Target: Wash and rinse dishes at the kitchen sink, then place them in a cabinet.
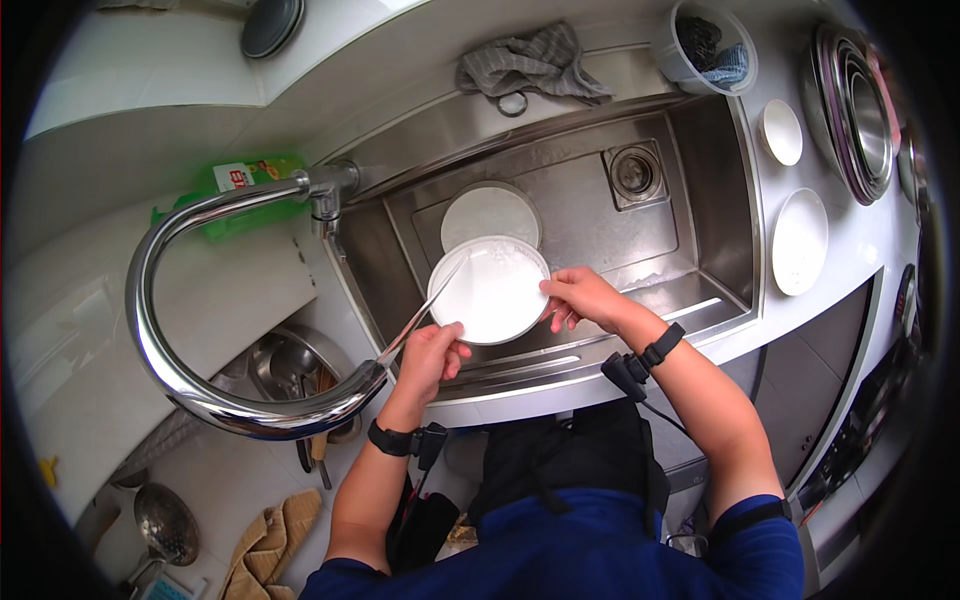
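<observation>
A white plate (pixel 491 292) is held between both my hands over the stainless-steel sink (pixel 585 247). My left hand (pixel 431 356) pinches its lower left rim with the thumb on top. At the right rim, my right hand (pixel 581 300) grips it, thumb above and fingers below. Water (pixel 427 306) streams from the curved chrome faucet (pixel 142 300) onto the plate's left side. Behind it, a second white plate (pixel 491 210) lies on the sink floor, partly covered by the held one.
A drain (pixel 636 174) sits at the sink's back right. On the right counter are a small white bowl (pixel 781 133), a white dish (pixel 800 241) and nested steel bowls (pixel 870 127). A grey cloth (pixel 529 64) and a plastic tub (pixel 679 64) stand behind. A green bottle (pixel 255 206) is at left.
</observation>
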`<move>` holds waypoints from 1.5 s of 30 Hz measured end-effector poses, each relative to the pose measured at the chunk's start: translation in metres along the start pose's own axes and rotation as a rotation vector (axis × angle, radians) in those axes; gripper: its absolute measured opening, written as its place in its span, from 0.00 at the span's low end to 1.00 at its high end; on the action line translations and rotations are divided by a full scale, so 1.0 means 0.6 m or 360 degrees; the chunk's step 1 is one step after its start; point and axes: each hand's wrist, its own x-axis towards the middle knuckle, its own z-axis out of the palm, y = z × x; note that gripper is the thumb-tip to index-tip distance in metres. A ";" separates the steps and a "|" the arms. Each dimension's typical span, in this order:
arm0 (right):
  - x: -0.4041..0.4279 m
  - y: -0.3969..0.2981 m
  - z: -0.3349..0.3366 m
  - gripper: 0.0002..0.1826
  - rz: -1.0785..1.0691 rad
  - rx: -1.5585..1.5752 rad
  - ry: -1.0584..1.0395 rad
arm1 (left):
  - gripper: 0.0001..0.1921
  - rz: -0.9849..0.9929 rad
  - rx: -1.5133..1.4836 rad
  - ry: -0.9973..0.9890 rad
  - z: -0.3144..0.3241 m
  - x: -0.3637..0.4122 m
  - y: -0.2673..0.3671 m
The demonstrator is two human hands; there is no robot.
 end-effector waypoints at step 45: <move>-0.102 0.037 0.050 0.21 -0.0244 0.0022 0.0391 | 0.13 -0.0052 0.0339 -0.0241 -0.005 0.058 -0.049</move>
